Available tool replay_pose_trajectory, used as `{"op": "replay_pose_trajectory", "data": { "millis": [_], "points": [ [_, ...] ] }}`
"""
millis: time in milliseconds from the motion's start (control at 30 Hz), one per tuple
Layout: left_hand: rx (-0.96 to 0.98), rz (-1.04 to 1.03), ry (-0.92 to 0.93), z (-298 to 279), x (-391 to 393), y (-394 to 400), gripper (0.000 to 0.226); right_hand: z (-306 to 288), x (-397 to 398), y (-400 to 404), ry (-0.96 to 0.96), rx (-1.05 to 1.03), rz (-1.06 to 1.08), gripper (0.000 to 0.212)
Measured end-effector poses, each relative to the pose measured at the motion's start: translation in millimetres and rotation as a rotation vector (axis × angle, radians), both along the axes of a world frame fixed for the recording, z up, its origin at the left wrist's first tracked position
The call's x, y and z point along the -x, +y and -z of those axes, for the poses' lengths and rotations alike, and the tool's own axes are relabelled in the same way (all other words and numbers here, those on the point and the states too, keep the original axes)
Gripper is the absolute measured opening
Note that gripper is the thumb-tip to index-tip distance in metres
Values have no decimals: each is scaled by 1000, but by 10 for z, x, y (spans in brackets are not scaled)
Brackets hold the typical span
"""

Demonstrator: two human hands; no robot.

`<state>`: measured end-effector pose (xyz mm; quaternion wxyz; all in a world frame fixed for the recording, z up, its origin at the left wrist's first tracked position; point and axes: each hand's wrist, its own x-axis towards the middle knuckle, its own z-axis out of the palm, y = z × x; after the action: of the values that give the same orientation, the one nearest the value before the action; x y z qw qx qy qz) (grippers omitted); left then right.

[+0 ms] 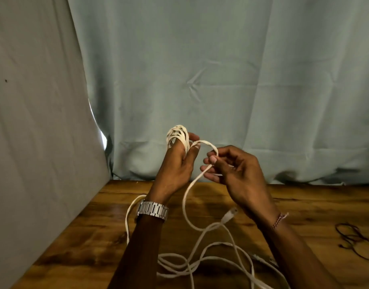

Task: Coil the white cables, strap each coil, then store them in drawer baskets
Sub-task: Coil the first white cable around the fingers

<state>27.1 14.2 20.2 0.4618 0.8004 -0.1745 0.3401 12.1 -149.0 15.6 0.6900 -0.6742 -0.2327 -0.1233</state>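
Several cable (186, 207) turns around left fingers (193, 136)

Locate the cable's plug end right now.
In the head view, the plug hangs just below the right hand's wrist, above the wooden table, right of centre.

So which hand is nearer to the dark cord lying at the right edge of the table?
Right. The right hand is raised mid-frame, pinching the white cable, up and left of the dark cord. The left hand, wrapped in cable loops, is farther left.
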Motion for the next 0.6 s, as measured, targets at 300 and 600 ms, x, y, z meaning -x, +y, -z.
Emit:
{"op": "replay_pose_trajectory", "data": {
  "millis": [300, 600],
  "points": [
    [-58, 123, 144, -31, 117, -69, 34, 29, -76, -33, -125, -92, 1, 18],
    [102, 397, 336, -60, 206, -8, 37, 88, -211, -135, -233, 157, 265, 19]
  ]
}}
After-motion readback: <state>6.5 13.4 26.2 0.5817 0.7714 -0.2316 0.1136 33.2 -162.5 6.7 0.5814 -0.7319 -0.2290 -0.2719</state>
